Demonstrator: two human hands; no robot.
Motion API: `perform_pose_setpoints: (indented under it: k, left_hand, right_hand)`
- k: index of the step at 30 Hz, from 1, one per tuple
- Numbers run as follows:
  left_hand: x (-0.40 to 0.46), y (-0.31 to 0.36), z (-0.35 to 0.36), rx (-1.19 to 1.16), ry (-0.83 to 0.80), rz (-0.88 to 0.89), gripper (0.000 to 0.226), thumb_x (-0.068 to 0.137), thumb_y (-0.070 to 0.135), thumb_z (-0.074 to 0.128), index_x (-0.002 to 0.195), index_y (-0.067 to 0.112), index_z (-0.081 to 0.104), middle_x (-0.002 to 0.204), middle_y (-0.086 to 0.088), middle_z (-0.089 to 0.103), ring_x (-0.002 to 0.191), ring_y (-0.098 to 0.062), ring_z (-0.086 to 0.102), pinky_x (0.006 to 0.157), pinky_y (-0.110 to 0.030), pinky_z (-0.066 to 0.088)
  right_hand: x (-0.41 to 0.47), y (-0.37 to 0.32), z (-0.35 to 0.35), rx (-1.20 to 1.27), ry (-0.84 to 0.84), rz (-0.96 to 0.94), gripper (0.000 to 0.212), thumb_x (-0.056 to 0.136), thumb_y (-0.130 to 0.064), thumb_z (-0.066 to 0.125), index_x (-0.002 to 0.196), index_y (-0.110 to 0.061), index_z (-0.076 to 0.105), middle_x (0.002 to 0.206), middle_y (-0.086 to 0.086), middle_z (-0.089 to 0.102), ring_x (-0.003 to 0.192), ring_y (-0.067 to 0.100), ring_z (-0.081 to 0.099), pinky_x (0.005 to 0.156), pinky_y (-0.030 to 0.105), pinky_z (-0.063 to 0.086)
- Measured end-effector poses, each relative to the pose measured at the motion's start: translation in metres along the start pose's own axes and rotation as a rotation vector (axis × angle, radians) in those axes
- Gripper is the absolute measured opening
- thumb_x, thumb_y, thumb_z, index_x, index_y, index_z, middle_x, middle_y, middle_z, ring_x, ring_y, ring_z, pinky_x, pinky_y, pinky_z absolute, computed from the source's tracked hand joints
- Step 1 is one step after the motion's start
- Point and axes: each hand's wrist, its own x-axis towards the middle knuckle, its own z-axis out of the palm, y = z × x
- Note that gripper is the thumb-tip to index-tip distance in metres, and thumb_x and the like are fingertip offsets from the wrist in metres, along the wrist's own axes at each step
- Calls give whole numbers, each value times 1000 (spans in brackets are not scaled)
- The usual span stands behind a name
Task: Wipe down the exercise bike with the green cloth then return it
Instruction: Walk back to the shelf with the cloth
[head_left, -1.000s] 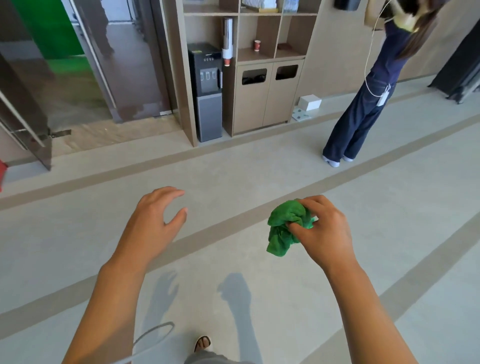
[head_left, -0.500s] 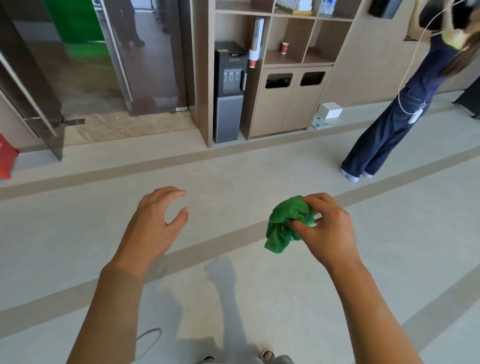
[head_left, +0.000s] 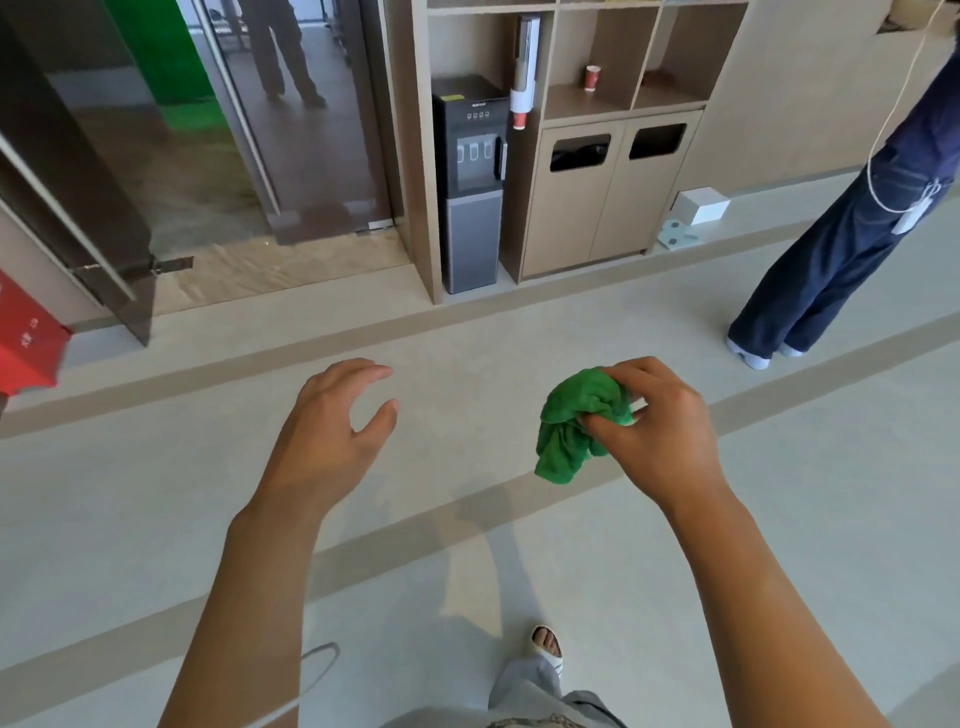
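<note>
A bunched green cloth (head_left: 569, 426) hangs from my right hand (head_left: 657, 421), whose thumb and fingers pinch its upper part at chest height over the pale floor. My left hand (head_left: 332, 421) floats level with it to the left, fingers loosely curved, holding nothing. No exercise bike is in view.
Straight ahead stand a wooden shelf unit with two bin openings (head_left: 608, 197) and a dark water dispenser (head_left: 470, 182). A glass door (head_left: 78, 171) hangs open on the left beside a red object (head_left: 26, 343). A person in dark blue trousers (head_left: 831, 260) stands at right. A white box (head_left: 701, 205) lies on the floor.
The view has drifted closer to the shelf unit and dispenser, and the standing person has slid toward the right edge. Both hands keep their pose; the cloth stays pinched.
</note>
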Motion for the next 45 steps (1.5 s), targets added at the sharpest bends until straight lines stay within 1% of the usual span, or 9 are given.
perform_pose_setpoints:
  k: [5,11,17,23,25,28,31,35,45]
  left_hand:
    - [73,37,34,29,7,16,35,100,42,62,135,36,63,142,22,55,138,-6,46,112,-28,38]
    - [140,68,86,80,-9,45,35,98,43,62,133,35,64,139,20,57,132,-6,49,104,-14,32]
    - [185,70,122,95,-94,53,35,99,45,62,133,36,63,140,20,57,133,-6,50,108,-25,38]
    - [250,61,144,91,-122,59,41,95,57,57,133,41,60,137,30,54,128,4,47,98,-9,33]
    - [273,55,151,78,-131,70,43,94,60,54,133,42,59,137,30,53,128,7,45,96,-8,33]
    - [313,40,159,77,-139,101,38,96,52,58,132,40,61,136,29,54,128,2,48,98,-8,32]
    - [356,24,159,48,-135,115,34,98,43,63,131,36,64,134,27,56,129,-5,52,103,-18,37]
    - [416,9,146,39,-138,142,36,98,42,61,132,32,65,134,19,61,126,-10,55,102,-25,43]
    - [528,-29,121,-5,-136,151,39,97,39,59,133,26,67,136,14,61,127,-12,54,103,-26,40]
  right_hand:
    - [79,35,-19,45,19,-22,35,76,-19,85,109,-31,79,109,-18,65,93,10,64,78,44,59]
    - [143,89,-33,110,2,14,33,77,-19,85,107,-32,79,108,-16,66,92,10,64,79,43,59]
    - [185,132,-28,131,-3,61,34,74,-16,86,107,-26,80,106,-11,67,89,13,64,77,45,58]
    - [232,155,-11,135,4,117,34,73,-17,86,105,-27,80,106,-12,67,89,13,64,76,46,58]
    - [252,159,-4,122,13,122,35,73,-18,86,106,-26,80,106,-12,66,89,13,64,76,45,58]
    - [284,159,9,96,34,132,35,74,-17,87,107,-25,81,105,-12,66,88,12,64,77,43,58]
    - [320,152,25,69,35,142,34,74,-16,86,107,-26,81,105,-13,66,88,11,63,77,41,58]
    - [372,135,45,62,38,146,33,75,-17,85,106,-28,80,105,-15,65,90,10,64,77,43,59]
    - [471,107,99,15,80,122,36,75,-16,86,108,-30,80,106,-18,65,90,10,64,76,43,60]
